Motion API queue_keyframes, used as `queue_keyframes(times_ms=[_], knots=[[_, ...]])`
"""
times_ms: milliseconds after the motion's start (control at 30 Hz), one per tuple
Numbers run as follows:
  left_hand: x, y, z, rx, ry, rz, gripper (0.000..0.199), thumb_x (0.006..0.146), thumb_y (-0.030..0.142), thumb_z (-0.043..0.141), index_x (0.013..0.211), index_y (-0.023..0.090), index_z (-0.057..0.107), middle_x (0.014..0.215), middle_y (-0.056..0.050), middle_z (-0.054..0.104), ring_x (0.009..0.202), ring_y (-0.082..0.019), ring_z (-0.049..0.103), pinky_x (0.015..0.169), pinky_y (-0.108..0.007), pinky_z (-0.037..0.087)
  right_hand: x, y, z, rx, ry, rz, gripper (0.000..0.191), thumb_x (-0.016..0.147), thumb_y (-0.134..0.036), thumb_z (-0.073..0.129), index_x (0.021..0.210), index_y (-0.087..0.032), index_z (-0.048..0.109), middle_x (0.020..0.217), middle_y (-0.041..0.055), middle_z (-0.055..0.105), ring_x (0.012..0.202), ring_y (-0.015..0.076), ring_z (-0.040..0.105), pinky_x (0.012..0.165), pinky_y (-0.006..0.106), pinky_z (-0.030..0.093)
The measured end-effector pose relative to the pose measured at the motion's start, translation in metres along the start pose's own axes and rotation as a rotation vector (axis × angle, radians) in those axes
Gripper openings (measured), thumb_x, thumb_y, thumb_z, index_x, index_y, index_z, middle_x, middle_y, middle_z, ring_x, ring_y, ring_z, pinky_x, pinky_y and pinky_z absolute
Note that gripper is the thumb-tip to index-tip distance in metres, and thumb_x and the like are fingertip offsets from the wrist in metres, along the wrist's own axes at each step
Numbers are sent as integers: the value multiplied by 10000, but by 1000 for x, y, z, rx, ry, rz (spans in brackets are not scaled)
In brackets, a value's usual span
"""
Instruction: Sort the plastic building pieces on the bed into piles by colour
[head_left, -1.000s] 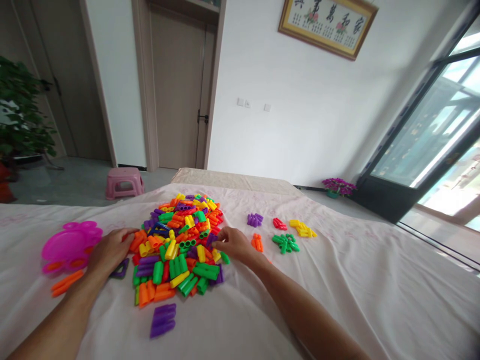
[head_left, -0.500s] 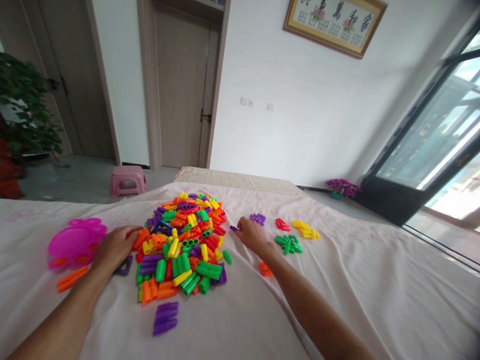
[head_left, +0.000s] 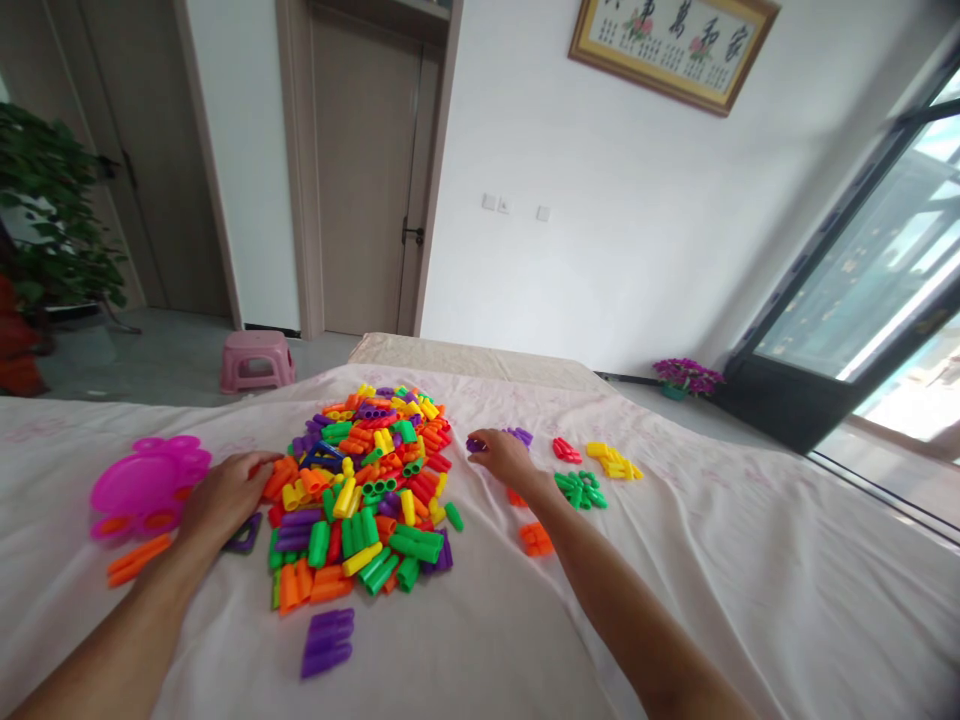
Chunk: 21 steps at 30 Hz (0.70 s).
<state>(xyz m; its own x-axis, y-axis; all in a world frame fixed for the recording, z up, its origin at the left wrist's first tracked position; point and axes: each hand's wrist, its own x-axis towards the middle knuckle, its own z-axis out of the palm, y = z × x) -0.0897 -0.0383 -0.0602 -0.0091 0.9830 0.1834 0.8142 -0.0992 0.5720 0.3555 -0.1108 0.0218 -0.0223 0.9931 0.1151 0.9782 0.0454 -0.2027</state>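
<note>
A heap of bright plastic building blocks [head_left: 367, 490], tube-shaped pieces in several colours, lies on the cloth before me. My left hand [head_left: 231, 488] rests at the heap's left edge, fingers curled on an orange block [head_left: 279, 478]. Right of the heap, my right hand [head_left: 501, 456] pinches a purple block [head_left: 474, 445] at its fingertips. Just behind that hand is a group of purple blocks [head_left: 520, 436], partly hidden. Farther right lie sorted groups of red blocks [head_left: 567, 450], yellow blocks [head_left: 613, 461] and green blocks [head_left: 580, 490]. Orange blocks [head_left: 535, 539] lie by my right forearm.
A pink plastic tray [head_left: 142, 480] lies left of my left hand, with orange pieces [head_left: 139, 560] in front. A dark triangular piece [head_left: 244, 535] is beside my wrist. Purple pieces [head_left: 328, 642] lie nearest me. Beyond the cloth [head_left: 480, 640] stands a pink stool [head_left: 258, 360].
My right hand has turned and shifted slightly, and more of the purple block shows at its fingertips. Another orange piece shows beneath this hand. My left hand stays at the heap.
</note>
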Motion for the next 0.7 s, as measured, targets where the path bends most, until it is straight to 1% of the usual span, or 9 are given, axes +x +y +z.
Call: queue_keyframes(times_ms=[100,200,300,400,500,567,633,700], knots=[[0,-1,0,-5,-7,5,480,924,420,403,1170,194,749,1263,-108,734,1173,-276,662,1037,-374,487,18,16,-10,-108,70,103,322,937,-357,660,1233,-249,725,1212,89,710,1142,243,626,864,283,439],[0,-2,1,-7,-8,4,491,928,431,397,1170,188,748,1264,-114,731,1180,-278,658,1038,-375,488,32,29,-14,-236,36,135,279,965,-345,607,1177,-240,755,1206,116,693,1170,260,596,891,306,433],[1,-4,1,-5,2,13,485,927,429,406,1174,192,751,1262,-112,733,1180,-281,658,1052,-386,483,39,37,-8,-289,4,149,286,965,-273,571,1170,-220,763,1223,140,682,1203,277,571,931,334,425],[1,-4,2,11,10,11,486,926,424,413,1180,192,757,1259,-115,733,1176,-286,658,1045,-395,487,41,42,0,-293,-7,157,302,951,-208,550,1159,-203,769,1225,151,686,1216,291,562,953,361,421],[1,-3,3,15,23,1,486,925,413,413,1183,188,759,1252,-113,735,1161,-280,663,1006,-377,507,41,43,4,-288,-14,161,312,944,-181,544,1162,-196,767,1214,145,697,1204,292,572,961,374,420],[0,-2,3,13,28,-1,483,924,415,417,1180,191,760,1250,-104,739,1155,-277,665,995,-367,512,38,42,4,-287,-7,167,332,941,-162,544,1196,-197,753,1239,141,692,1220,285,566,980,373,411],[0,-1,3,20,27,1,491,929,421,407,1183,192,760,1255,-99,738,1164,-273,662,1009,-360,503,34,35,3,-270,22,151,357,941,-154,551,1245,-207,730,1281,129,680,1253,272,547,1013,369,397],[-1,0,2,49,29,0,497,937,418,391,1189,199,759,1259,-89,738,1167,-263,663,1013,-347,499,27,22,3,-193,53,76,355,937,-160,584,1259,-217,721,1284,109,687,1244,254,554,1021,353,401]])
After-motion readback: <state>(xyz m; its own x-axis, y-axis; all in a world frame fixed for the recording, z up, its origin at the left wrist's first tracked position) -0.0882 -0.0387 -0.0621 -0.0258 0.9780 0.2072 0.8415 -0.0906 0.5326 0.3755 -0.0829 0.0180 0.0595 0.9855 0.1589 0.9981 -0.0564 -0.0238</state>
